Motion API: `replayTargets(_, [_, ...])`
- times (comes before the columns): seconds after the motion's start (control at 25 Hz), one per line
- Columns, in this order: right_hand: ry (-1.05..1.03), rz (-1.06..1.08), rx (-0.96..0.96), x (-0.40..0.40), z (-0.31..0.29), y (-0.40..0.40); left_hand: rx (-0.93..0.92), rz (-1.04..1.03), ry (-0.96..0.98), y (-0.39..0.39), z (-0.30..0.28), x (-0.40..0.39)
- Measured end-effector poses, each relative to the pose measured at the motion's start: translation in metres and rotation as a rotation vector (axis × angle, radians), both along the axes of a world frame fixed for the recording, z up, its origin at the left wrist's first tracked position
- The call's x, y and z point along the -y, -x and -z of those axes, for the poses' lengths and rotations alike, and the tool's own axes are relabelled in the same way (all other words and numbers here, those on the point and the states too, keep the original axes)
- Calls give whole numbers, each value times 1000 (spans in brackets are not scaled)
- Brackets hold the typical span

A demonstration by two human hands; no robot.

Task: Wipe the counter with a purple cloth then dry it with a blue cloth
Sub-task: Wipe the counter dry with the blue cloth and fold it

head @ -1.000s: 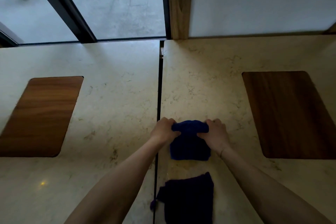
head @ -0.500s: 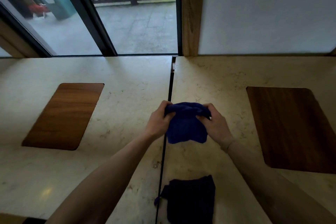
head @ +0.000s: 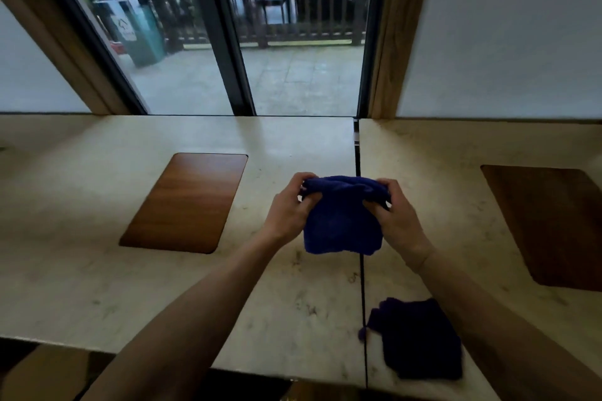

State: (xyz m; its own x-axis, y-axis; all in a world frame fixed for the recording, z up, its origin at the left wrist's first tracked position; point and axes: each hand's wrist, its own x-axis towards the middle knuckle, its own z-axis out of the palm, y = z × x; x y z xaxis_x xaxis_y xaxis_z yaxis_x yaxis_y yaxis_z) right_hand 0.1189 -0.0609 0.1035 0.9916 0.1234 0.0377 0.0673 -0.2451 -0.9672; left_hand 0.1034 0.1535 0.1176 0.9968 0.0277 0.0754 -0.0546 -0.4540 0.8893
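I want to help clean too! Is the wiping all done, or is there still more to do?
The purple cloth lies put down near the counter's front edge, so the wiping looks finished. Right now the left hand and right hand hold the blue cloth up by its top edge, above the counter. Drying is still left.

Purple cloth [head: 420,338] on marble counter [head: 277,309]

Right wooden inlay [head: 553,225] edge-cropped
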Motion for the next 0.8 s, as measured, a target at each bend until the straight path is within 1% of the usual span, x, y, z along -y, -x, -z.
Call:
replayTargets(0.12, [-13,60,-4,-36,-3,33,-13,39,35,24,0,-36])
replayTargets(0.28, [-15,104,-18,-52,-11,66,-11,103,89,43,-1,-54])
replayTargets(0.44, [40,125,-12,-49,-17,83,-25,116,118,56,1,-52])
replayTargets(0.6, [53,142,-19,-42,-20,90,-44,103,142,62,2,-43])
replayTargets(0.8, [82,164,-57,-35,-6,101,-110,67,190,77,18,-29])
